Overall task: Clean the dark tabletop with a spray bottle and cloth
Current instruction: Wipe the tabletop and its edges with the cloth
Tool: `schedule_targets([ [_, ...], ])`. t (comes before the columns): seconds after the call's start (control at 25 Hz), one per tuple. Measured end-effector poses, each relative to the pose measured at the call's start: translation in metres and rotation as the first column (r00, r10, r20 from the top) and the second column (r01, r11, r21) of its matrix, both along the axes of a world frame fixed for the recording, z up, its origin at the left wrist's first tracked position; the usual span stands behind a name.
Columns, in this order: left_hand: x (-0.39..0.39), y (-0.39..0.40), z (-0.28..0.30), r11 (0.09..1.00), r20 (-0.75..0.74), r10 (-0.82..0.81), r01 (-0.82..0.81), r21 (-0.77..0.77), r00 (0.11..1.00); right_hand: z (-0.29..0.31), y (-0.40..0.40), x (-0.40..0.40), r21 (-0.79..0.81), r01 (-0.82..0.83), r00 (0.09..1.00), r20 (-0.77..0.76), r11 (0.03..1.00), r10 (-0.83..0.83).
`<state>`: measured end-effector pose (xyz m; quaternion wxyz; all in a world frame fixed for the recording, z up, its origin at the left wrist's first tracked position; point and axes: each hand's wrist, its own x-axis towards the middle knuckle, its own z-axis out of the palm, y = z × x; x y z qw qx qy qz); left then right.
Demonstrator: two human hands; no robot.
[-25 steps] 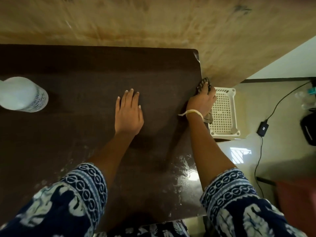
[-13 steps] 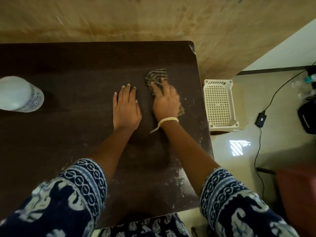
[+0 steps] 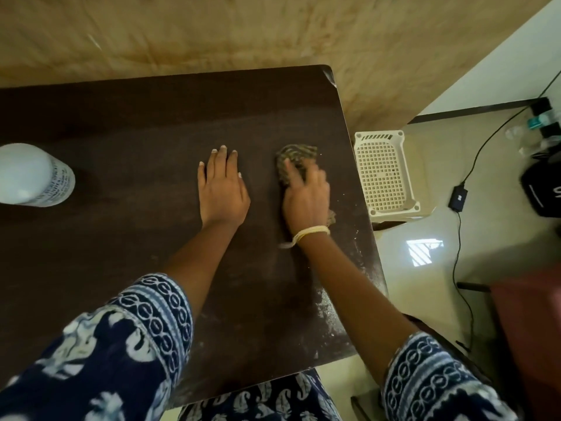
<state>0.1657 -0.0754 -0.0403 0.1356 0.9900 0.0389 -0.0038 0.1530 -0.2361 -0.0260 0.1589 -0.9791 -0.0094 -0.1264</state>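
The dark tabletop (image 3: pixel 127 238) fills the left and middle of the view. My right hand (image 3: pixel 306 199) presses a striped grey cloth (image 3: pixel 299 154) flat on the table near its right edge; the hand is blurred and the cloth shows beyond the fingertips and beside the wrist. My left hand (image 3: pixel 223 189) lies flat on the table, palm down with fingers together, holding nothing, just left of the cloth. A white bottle (image 3: pixel 32 174) stands at the far left of the table. Pale dust specks lie along the right edge and near front corner.
A cream perforated plastic basket (image 3: pixel 385 174) sits on the floor right of the table. A black adapter (image 3: pixel 458 197) with a cable lies further right, by dark items. A wooden wall panel (image 3: pixel 212 34) backs the table. A dark red surface (image 3: pixel 534 323) is at lower right.
My right hand slid the cloth from the table's right edge inward to the left, then back a little toward the right. My left hand stayed flat in place.
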Motion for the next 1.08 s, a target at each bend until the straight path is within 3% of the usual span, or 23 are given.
schedule_targets([
  [0.08,0.001,0.000,0.000,1.000,0.002,-0.006,0.006,0.003,1.000,-0.014,-0.012,-0.011,-0.093,-0.069,0.997,-0.029,0.993,0.067],
  [0.24,-0.007,0.005,0.006,0.998,-0.022,-0.051,0.051,-0.023,0.998,-0.013,-0.100,-0.010,-0.047,0.335,0.936,-0.092,0.941,-0.339],
  [0.32,-0.021,0.008,0.013,0.995,-0.012,-0.086,0.085,-0.059,0.996,-0.007,-0.132,-0.012,-0.025,0.406,0.907,-0.114,0.914,-0.406],
  [0.48,-0.068,0.018,0.020,0.992,0.057,-0.093,0.098,-0.081,0.994,0.001,-0.064,-0.019,0.171,0.399,0.917,-0.071,0.901,-0.393],
  [0.56,-0.093,0.029,0.018,0.995,0.060,-0.030,0.035,-0.090,0.998,0.010,0.016,-0.039,0.256,0.246,0.969,-0.083,0.935,-0.233],
  [0.64,-0.110,0.044,0.015,0.995,0.052,0.029,-0.024,-0.094,0.998,0.014,0.082,-0.066,0.211,-0.144,0.983,-0.082,0.967,0.164],
  [0.72,-0.123,0.060,0.013,0.994,0.034,0.068,-0.065,-0.087,0.997,0.001,0.101,-0.080,-0.012,-0.411,0.910,-0.066,0.911,0.410],
  [0.76,-0.129,0.067,0.011,0.994,0.031,0.081,-0.078,-0.079,0.996,-0.008,0.095,-0.072,-0.067,-0.405,0.914,-0.057,0.912,0.402],
  [0.88,-0.144,0.081,0.007,0.995,0.002,0.082,-0.082,-0.058,0.997,-0.010,0.045,-0.051,-0.026,0.029,0.993,-0.113,0.999,-0.032],
  [0.96,-0.149,0.085,0.005,0.998,-0.022,0.062,-0.063,-0.029,0.998,-0.004,0.003,-0.043,-0.057,0.279,0.942,-0.178,0.959,-0.285],
  [1.08,-0.148,0.084,0.004,0.998,-0.045,0.064,-0.064,-0.007,0.997,0.000,-0.008,-0.031,0.028,0.417,0.899,-0.164,0.909,-0.407],
])
